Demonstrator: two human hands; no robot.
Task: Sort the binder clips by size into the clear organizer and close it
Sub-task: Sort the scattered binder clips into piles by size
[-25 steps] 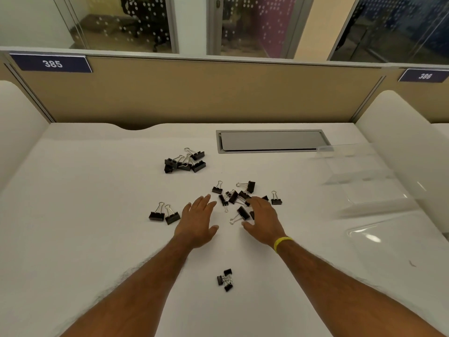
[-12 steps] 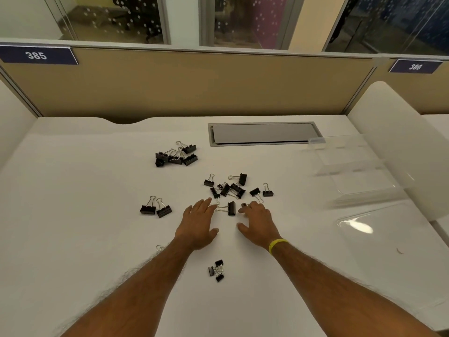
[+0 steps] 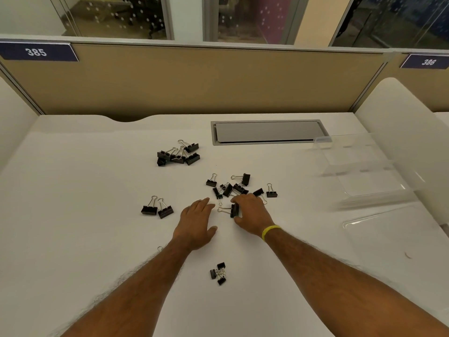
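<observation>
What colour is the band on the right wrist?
Yellow. The wristband shows clearly in the head view, just behind the right hand.

Desk (image 3: 85, 239), layout relative to the central clip cluster (image 3: 237, 187): five-clip group (image 3: 178, 154) behind-left; clip pair (image 3: 157, 209) left; small-clip group (image 3: 219, 273) in front; clear organizer (image 3: 364, 171) right; cable hatch (image 3: 267, 131) behind.

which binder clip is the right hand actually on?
The lone clip between the hands, handles pointing left; right hand fingers curl on its black body. Others lie untouched.
</observation>
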